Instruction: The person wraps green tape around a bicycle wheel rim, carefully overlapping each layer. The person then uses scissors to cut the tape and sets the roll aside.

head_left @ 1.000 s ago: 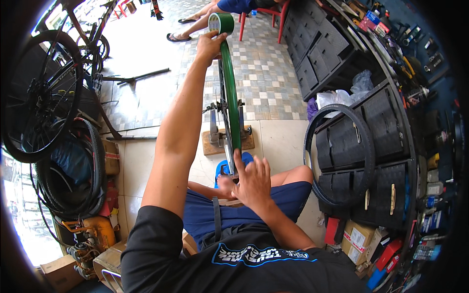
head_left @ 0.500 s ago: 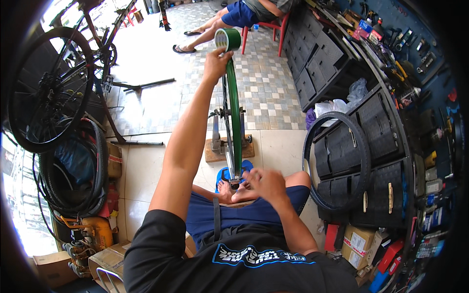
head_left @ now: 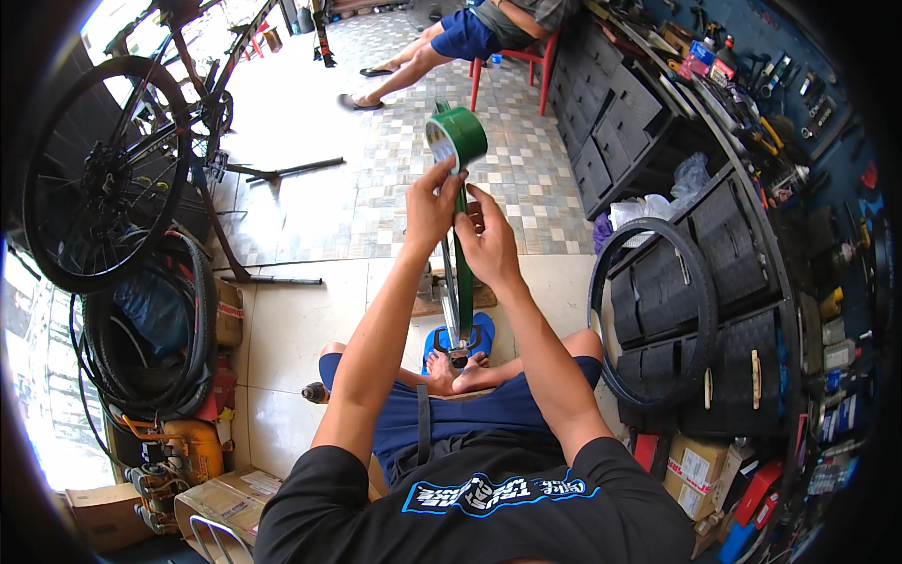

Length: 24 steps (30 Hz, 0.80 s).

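Observation:
A roll of green tape (head_left: 460, 136) is held up by my left hand (head_left: 430, 207), whose fingers close on its lower edge. Close beside it, my right hand (head_left: 490, 242) has its fingers bent around the green tape strip just under the roll; the exact grip is partly hidden. Between my forearms a bicycle wheel rim (head_left: 455, 301) stands upright, seen almost edge-on, with green tape running along it. Its middle is covered by my hands. Part of the stand's wooden base (head_left: 484, 298) shows below my right hand.
Black tyre (head_left: 601, 310) leans against drawers on the right, below a tool-covered bench. To the left are a bicycle (head_left: 103, 179), several tyres (head_left: 193, 310) and an orange compressor (head_left: 194, 449). A seated person's legs (head_left: 413, 61) stretch out at the back. A drill-like tool (head_left: 316, 393) lies by my left knee.
My left hand and the tape roll have come nearer and slightly right. My right hand has risen from near my lap to the tape just below the roll.

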Tool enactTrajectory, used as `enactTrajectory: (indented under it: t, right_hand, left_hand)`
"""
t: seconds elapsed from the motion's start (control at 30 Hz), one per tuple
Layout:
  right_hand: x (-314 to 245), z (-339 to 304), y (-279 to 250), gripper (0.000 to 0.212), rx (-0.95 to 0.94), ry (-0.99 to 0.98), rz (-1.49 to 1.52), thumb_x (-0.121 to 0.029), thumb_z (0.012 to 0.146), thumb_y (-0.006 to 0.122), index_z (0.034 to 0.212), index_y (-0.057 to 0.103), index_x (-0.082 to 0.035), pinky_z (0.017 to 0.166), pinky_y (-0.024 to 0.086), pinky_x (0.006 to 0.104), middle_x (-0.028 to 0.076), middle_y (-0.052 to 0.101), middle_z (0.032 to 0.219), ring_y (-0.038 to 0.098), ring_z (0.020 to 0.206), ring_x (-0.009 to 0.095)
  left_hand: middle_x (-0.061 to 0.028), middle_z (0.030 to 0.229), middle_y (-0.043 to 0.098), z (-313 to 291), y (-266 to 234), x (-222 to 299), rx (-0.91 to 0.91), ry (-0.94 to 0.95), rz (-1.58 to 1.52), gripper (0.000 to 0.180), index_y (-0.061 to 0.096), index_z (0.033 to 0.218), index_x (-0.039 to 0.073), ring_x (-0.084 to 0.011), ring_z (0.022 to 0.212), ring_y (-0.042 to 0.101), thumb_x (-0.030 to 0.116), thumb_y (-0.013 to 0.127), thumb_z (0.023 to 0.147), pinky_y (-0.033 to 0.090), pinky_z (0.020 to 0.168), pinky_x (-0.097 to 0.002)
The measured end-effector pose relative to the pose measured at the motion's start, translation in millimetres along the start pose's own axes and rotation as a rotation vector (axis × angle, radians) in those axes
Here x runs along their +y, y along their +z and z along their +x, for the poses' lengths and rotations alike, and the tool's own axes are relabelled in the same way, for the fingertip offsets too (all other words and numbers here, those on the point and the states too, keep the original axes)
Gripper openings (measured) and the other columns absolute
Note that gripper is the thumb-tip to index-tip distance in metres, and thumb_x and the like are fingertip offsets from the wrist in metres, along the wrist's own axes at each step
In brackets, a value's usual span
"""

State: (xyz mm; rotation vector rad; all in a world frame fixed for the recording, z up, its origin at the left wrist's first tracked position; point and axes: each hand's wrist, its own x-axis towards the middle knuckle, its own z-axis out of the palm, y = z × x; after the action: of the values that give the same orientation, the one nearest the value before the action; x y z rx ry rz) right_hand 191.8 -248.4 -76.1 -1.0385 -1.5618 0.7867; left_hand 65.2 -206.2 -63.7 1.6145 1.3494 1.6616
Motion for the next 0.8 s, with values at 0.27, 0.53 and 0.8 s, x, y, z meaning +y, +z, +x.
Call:
enactTrajectory:
  t: [0.27,0.53,0.8]
  right_hand:
    - [17,-28,7,0.035,-0.086,0.039,0.189,-0.011,0.102,0.052,0.134,0.054,0.002,0.067,0.053,0.0309,0.013,0.068,0.100,0.068,0.074,0.016]
    - [27,-55,8,0.040,-0.142,0.075,0.451,-0.016,0.105,0.053,0.141,0.048,-0.002,0.059,0.052,0.0261,0.006,0.066,0.102,0.065,0.066,0.011]
    - [23,-54,13,0.039,-0.138,0.153,0.469,-0.016,0.107,0.049,0.141,0.047,0.002,0.060,0.052,0.0248,0.004,0.059,0.093,0.060,0.065,0.010]
  left_hand:
    - [-0.0190,0.121,0.065,-46,-11,3,-0.042,0.135,-0.036,0.026,0.070,0.120,0.003,-0.0267,0.100,0.070,0.005,0.066,0.094,0.056,0.081,-0.0339]
    - [-0.0208,0.160,0.026,-83,-32,25,-0.282,0.043,-0.249,0.030,0.075,0.123,0.017,-0.0356,0.152,0.020,0.022,0.075,0.093,0.025,0.121,-0.0529]
    - [-0.0241,0.163,0.024,14,-34,63,-0.414,-0.133,-0.301,0.040,0.072,0.122,0.006,-0.0369,0.154,0.015,0.032,0.077,0.092,0.018,0.123,-0.0528]
